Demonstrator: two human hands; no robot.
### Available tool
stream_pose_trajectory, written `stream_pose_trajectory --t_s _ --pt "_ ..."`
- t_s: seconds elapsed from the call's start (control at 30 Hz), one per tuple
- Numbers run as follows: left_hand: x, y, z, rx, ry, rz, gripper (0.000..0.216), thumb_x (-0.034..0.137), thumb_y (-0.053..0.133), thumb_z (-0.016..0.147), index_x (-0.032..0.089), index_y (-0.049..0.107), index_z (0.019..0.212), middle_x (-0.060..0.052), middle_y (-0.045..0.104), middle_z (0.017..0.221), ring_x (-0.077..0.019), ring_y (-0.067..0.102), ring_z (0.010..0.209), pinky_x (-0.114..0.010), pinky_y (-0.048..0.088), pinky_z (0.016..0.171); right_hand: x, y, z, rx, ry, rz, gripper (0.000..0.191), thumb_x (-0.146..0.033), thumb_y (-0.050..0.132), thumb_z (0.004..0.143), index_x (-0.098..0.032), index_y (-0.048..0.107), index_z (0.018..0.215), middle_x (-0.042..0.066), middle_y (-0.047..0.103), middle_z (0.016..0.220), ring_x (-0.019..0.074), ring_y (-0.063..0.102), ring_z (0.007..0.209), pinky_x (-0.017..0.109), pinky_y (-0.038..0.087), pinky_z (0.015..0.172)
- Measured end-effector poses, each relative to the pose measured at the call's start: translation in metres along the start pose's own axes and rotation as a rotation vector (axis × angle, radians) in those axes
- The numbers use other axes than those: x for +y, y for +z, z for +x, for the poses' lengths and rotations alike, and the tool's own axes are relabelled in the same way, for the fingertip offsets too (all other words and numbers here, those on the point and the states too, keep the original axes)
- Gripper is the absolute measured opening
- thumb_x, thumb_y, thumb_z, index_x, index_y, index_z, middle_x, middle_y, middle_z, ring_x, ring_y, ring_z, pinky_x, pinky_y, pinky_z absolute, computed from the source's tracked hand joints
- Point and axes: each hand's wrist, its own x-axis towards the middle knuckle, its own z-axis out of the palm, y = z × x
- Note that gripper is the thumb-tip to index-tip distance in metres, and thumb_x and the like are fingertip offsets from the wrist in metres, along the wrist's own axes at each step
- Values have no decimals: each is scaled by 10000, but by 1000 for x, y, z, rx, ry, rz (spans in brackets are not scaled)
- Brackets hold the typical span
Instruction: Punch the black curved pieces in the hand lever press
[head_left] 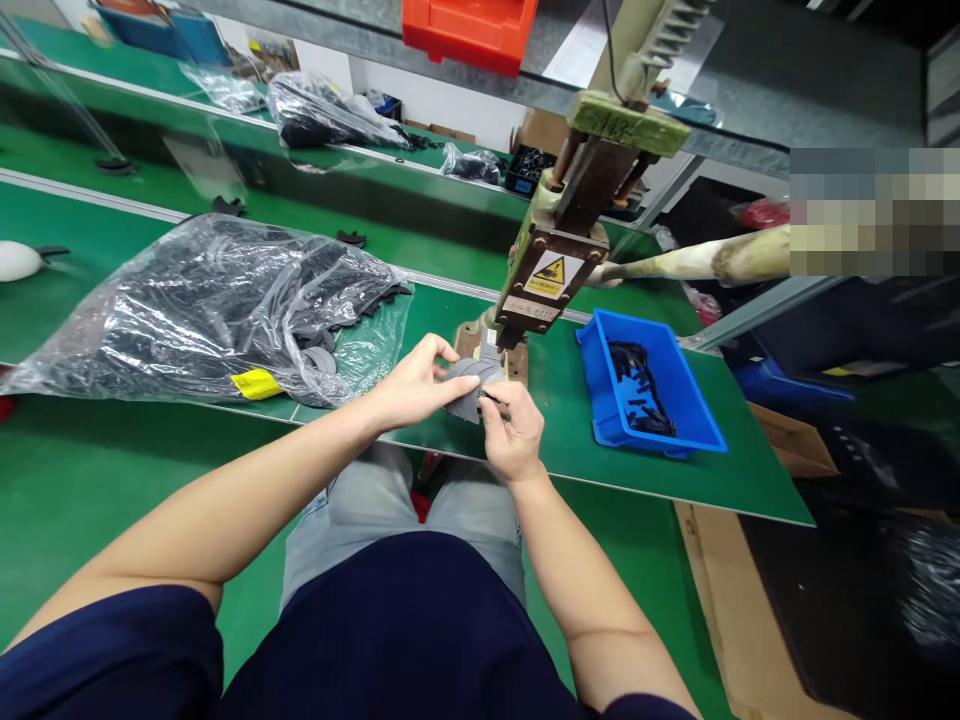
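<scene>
A flat, rounded grey part with curved lines across it (469,400) is between my hands, just in front of the press (553,265). My left hand (420,385) grips the part's left side, thumb lying over the top. My right hand (514,425) is closed at its right edge, thumb and finger pinching a small dark piece (484,397) against it. The kind of that small piece I cannot make out. Right behind the grey part stands the press's metal base (517,362), under the lowered ram.
Left of my hands lies a clear plastic bag (210,310) full of dark curved parts, with a yellow label (255,384). To the right stands a blue bin (697,415) holding small black pieces. An orange bin (472,30) sits on the overhead shelf.
</scene>
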Motion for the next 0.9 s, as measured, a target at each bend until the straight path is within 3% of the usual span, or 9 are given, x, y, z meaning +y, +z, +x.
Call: stream_pose_trajectory --t_s 0.1,0.17,0.33,0.43,0.6,0.7,0.8,0.9 --pt "-4 -1 4 -232 -209 -225 514 621 820 848 171 678 1053 -17 667 856 -132 617 670 -270 567 571 6 -1 0 -28 45 31 160 -309 631 1000 -248 702 1129 72 766 1074 202 735 1013 406 631 928" --pt "-15 -7 13 -250 -254 -280 515 602 853 823 147 712 1018 -15 669 828 -106 601 630 -233 556 531 15 -6 -2 -39 96 35 221 -326 640 995 -255 701 1195 84 756 1151 215 731 1082 426 631 974" --pt "-63 -31 59 201 -473 -278 408 418 913 821 166 593 842 -2 648 696 -77 574 513 -186 524 460 48 -44 -18 78 276 1 344 -343 619 1000 -232 631 1326 119 697 1233 234 726 1104 480 635 999" --pt "-78 -41 103 310 -593 -263 363 312 886 869 168 555 839 -44 670 676 -112 628 511 -212 551 483 59 -70 -34 102 336 -23 285 -338 619 996 -249 662 1264 114 689 1205 240 744 1032 502 650 955" --pt "-70 -51 205 358 -512 -269 185 231 762 974 121 614 965 -71 701 752 -131 701 628 -236 625 639 53 -92 -53 57 361 -43 264 -342 653 973 -290 702 1227 114 709 1168 267 755 1008 527 669 904" --pt "-66 -58 247 405 -445 -233 112 196 685 1007 110 615 1025 -93 711 833 -147 732 718 -251 627 719 50 -113 -52 49 348 -97 276 -347 661 968 -304 709 1236 112 723 1168 282 745 1065 552 652 953" --pt "-74 -60 251 440 -410 -143 135 166 702 971 113 608 1052 -97 714 886 -150 714 714 -272 601 715 67 -159 -43 105 312 -250 225 -393 634 981 -302 738 1159 119 744 1172 306 729 1142 596 608 1045" --pt "-85 -59 222 435 -351 -54 146 191 730 953 144 621 1038 -67 733 888 -128 685 705 -237 542 703 106 -218 -26 70 369 -519 289 -457 518 1026 -292 747 1088 133 765 1192 295 752 1109 556 613 1037"
